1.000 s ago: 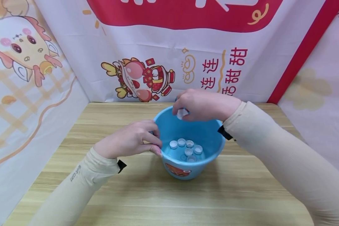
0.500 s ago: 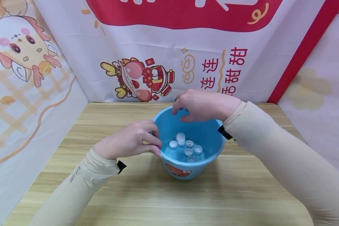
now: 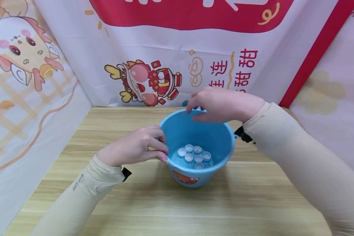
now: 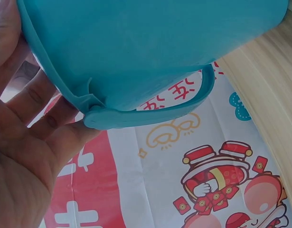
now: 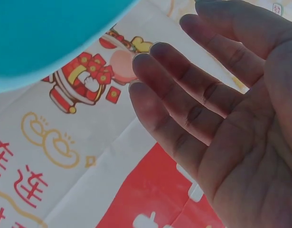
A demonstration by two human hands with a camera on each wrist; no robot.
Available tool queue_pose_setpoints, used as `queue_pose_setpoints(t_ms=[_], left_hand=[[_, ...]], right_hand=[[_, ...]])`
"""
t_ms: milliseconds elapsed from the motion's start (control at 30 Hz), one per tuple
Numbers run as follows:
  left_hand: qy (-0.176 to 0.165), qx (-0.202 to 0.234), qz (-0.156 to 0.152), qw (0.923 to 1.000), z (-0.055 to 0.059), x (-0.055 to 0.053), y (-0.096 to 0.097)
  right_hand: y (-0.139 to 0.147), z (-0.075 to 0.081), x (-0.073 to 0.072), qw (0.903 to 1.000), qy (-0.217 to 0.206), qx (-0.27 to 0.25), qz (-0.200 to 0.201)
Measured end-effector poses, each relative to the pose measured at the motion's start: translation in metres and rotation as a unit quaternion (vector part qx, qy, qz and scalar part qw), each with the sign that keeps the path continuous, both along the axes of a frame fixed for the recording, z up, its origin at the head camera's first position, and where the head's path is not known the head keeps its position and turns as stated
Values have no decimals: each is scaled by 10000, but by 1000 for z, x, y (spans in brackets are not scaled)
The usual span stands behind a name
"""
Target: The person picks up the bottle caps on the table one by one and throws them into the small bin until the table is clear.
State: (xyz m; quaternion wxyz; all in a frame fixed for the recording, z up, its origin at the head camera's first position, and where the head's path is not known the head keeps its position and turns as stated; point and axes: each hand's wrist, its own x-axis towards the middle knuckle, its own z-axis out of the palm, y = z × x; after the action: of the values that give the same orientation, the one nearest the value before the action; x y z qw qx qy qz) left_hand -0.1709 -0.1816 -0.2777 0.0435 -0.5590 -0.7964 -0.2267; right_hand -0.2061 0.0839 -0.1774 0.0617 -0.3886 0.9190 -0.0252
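A light blue bucket [image 3: 206, 178] stands on the table, with several white bottle caps [image 3: 206, 156] lying on its bottom. At its left rim, my left hand [image 3: 138, 146] grips the edge, thumb on the near side. In the left wrist view, the fingers of my left hand [image 4: 27, 142] curl at the rim beside the hinge of the bucket handle [image 4: 160, 115]. Over the far rim hovers my right hand [image 3: 221, 104], its fingers loosely bent around nothing. The right wrist view shows my right hand [image 5: 231, 114] with spread fingers and a bare palm, apart from the bucket [image 5: 51, 38].
The bucket rests on a wood-grain table [image 3: 165, 209]. Behind it hangs a white printed cloth [image 3: 85, 52] with red lettering and cartoon figures, and more printed cloth closes off both sides. Black straps [image 3: 127, 173] show at the wrists.
My right hand has let go of a white bottle cap, which dropped in among the others on the bucket's bottom. Then that hand rose slightly and shifted right. The left hand stayed put.
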Motion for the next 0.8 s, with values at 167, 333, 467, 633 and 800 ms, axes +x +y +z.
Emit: queue_pose_setpoints(t_ms=[167,333,467,633,800], left_hand=[[28,61,14,10000,0,1,0],[-40,45,91,9999,-1,3,-2],[-186,32,193,9996,0,4,-3],[-326,136,310,9989,-1,5,-4],[-218,956,304,9947,-6,4,-8]], right_hand=[[20,1,-2,9997,-13,-206,-146],[48,4,-3,9985,54,-419,-350],[73,4,-3,9963,236,-583,-593],[102,-11,-8,9925,356,-846,-804],[128,-39,-13,9888,534,-1074,-891]])
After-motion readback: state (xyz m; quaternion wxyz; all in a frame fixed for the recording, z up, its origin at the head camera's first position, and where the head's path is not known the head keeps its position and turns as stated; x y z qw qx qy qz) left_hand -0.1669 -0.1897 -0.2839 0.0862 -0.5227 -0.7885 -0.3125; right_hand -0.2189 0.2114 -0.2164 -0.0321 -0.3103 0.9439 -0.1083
